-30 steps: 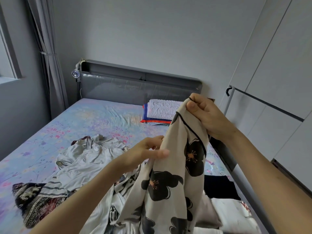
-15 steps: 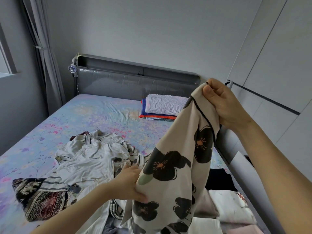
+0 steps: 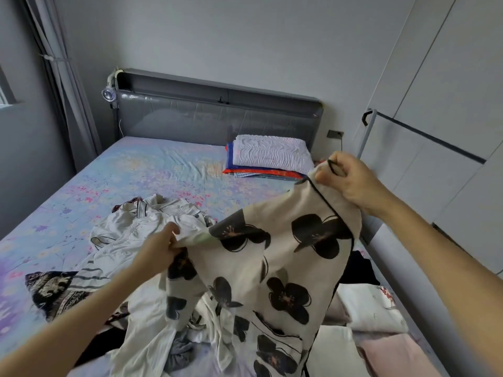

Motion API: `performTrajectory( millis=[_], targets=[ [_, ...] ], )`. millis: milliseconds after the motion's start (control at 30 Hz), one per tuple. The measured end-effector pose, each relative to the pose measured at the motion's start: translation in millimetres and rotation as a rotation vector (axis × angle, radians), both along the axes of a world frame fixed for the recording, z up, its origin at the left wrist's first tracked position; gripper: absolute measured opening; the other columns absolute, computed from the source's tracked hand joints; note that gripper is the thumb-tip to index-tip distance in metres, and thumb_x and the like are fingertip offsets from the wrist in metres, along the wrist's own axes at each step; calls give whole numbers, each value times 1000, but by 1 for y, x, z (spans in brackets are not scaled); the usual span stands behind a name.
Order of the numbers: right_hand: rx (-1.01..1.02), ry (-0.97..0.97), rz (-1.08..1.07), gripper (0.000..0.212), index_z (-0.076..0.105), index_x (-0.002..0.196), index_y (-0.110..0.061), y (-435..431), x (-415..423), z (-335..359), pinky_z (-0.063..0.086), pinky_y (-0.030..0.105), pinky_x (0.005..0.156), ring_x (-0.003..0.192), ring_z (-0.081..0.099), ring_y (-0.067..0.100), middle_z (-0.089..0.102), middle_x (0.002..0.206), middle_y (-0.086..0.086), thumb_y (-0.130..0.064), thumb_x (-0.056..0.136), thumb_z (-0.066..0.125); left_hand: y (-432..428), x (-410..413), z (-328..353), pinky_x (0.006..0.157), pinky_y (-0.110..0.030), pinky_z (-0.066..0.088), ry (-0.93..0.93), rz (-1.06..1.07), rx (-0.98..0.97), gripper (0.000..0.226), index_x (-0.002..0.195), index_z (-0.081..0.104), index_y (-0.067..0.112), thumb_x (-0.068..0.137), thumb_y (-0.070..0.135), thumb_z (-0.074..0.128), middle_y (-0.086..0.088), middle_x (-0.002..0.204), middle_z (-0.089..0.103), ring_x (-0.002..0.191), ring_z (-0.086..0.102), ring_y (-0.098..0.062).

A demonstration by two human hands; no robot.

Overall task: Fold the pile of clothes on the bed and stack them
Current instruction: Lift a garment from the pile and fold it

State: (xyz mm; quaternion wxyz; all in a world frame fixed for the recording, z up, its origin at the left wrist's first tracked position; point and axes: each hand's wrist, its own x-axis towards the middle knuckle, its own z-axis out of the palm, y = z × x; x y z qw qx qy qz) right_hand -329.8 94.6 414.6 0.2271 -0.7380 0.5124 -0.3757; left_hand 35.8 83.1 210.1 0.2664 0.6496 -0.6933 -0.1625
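Head view shows the right hand (image 3: 351, 183) raised, its fingers curled and pinching the black-piped edge of the floral garment (image 3: 285, 268). The left hand (image 3: 158, 251) grips a bunch of the same cloth lower, at the left side. The garment hangs between the two hands above the pile of clothes (image 3: 136, 235) on the bed (image 3: 163, 180), and its lower part lies among the other pieces.

One risk, by judgement, is that lifting it higher drags a neighbouring piece along, because the hem is mixed with them. Another is that the cloth slides out of the small pinch, since it looks thin and smooth.

The garment is cream with big black flowers and falls in soft, loose folds. The pile has pale, crumpled pieces with dark stripes and one dark patterned piece. The bed sheet is pastel, flowered and a little wrinkled. Near the headboard lies a folded stack (image 3: 272, 156), with a white wavy-textured piece on top of blue and red layers.
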Motion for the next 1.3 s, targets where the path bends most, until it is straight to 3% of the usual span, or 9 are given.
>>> performTrajectory(
  millis=[167,300,433,533,633,767,967,1133,1300],
  targets=[
    [414,409,101,50,57,107,-18,13,-11,-69,46,16,75,87,57,3,61,101,-5,-32,68,84,-13,26,23,63,-33,44,-637,54,7,18,98,63,10,89,5,48,-8,101,55,94,58,-28],
    [652,567,223,35,67,90,-8,10,-25,-82,52,32,76,81,64,11,71,91,8,-29,68,85,-11,18,25,52,-25,34,-830,218,70,18,102,58,23,93,15,45,1,84,55,71,55,-21],
    [552,539,168,20,66,71,-13,-21,-33,-90,45,26,68,67,56,4,65,70,-3,-22,69,84,-40,23,7,34,-21,42,-60,333,187,27,104,63,16,93,4,42,-7,69,63,45,59,-18],
    [435,535,82,19,63,69,-11,-57,-34,-105,38,23,64,66,52,8,60,70,-3,-16,71,81,-68,19,-1,46,-28,55,619,404,292,22,109,55,2,96,-4,39,-15,70,65,43,63,-16],
    [332,512,-18,15,61,70,-5,-105,-34,-120,39,31,65,76,56,20,63,75,8,-12,77,72,-104,18,-6,56,-26,56,611,400,263,23,110,60,-10,91,-6,49,-21,87,66,57,64,-21],
    [113,497,-169,14,58,73,-11,-156,-22,-103,34,30,60,81,55,25,59,78,4,-2,82,64,-154,15,19,70,-33,48,431,420,93,21,107,68,5,88,8,60,-17,93,66,82,58,-27],
    [-233,483,-199,18,49,72,-11,-186,-6,-41,35,37,59,68,51,26,52,68,1,-1,82,60,-208,19,59,77,-30,47,603,422,-72,20,108,69,11,90,11,59,-9,94,65,83,57,-25],
    [-50,547,64,25,47,64,-18,-151,5,-58,36,34,58,61,48,23,52,61,2,2,78,56,-200,41,28,48,-14,42,898,462,39,43,105,70,7,75,-15,48,-4,64,62,54,48,-16],
    [343,710,309,27,41,65,-16,-111,20,-162,29,27,56,61,44,16,53,69,10,-4,82,57,-156,47,-59,56,-17,54,1252,636,278,11,80,64,7,85,3,55,-1,51,63,50,60,-12]
  ],
)
